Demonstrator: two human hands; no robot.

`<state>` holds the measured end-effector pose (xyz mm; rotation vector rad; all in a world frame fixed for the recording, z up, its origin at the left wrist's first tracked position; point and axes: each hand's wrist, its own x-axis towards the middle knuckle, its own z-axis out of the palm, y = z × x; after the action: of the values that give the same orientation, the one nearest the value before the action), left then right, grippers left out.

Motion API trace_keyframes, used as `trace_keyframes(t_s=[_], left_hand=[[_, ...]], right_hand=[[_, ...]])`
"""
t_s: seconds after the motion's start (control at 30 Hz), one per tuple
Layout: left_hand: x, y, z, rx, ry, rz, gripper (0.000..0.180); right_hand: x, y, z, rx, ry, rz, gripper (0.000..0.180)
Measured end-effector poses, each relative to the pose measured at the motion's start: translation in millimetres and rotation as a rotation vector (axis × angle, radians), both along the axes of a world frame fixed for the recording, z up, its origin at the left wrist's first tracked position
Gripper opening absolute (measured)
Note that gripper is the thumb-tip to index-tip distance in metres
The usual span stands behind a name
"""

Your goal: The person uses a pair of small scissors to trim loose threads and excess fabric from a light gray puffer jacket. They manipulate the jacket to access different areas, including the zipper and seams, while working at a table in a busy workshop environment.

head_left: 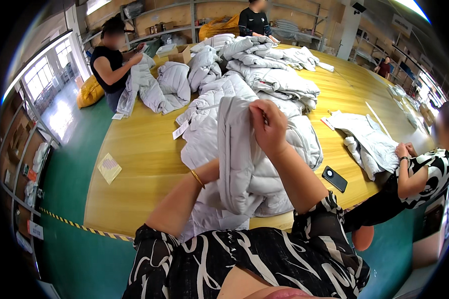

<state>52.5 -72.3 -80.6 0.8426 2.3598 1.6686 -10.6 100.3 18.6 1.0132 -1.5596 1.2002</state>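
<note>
A light grey quilted jacket (233,149) is held up in front of me, its upper part folded over above the table. My right hand (269,125) is closed in a fist on the top edge of its fabric. Behind the jacket's lower left side goes my left hand (212,170); a gold bangle sits on that wrist, and the fingers are hidden by the cloth. More grey quilted jackets (274,74) lie heaped just beyond, some folded in a stack. A white tag (180,130) hangs from one on the left.
The wooden table (129,154) carries a yellowish paper packet (109,168), a black phone (334,179) and a cardboard box (180,54). Co-workers stand at the left, far side and right; the right one handles another jacket (366,139). Shelving lines the walls.
</note>
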Motion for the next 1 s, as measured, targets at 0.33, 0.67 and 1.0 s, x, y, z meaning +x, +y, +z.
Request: trace_keyframes(t_s=[0.33,0.67,1.0], left_hand=[[-9.7,-41.1,-29.5,0.498,-0.39,-0.107,0.041],[-60.5,-20.9,-32.7,0.658,-0.42,0.143,0.041],[-85.0,0.5,-32.7,0.673,-0.452,0.131,0.04]], right_hand=[[-64.3,-76.2,-14.0,0.51,-0.205,-0.178,0.021],[-49.5,-100.0,-20.2,0.35,-0.629,0.125,0.014],[66.6,-24.0,-77.6,0.396,-0.553,-0.063,0.034]])
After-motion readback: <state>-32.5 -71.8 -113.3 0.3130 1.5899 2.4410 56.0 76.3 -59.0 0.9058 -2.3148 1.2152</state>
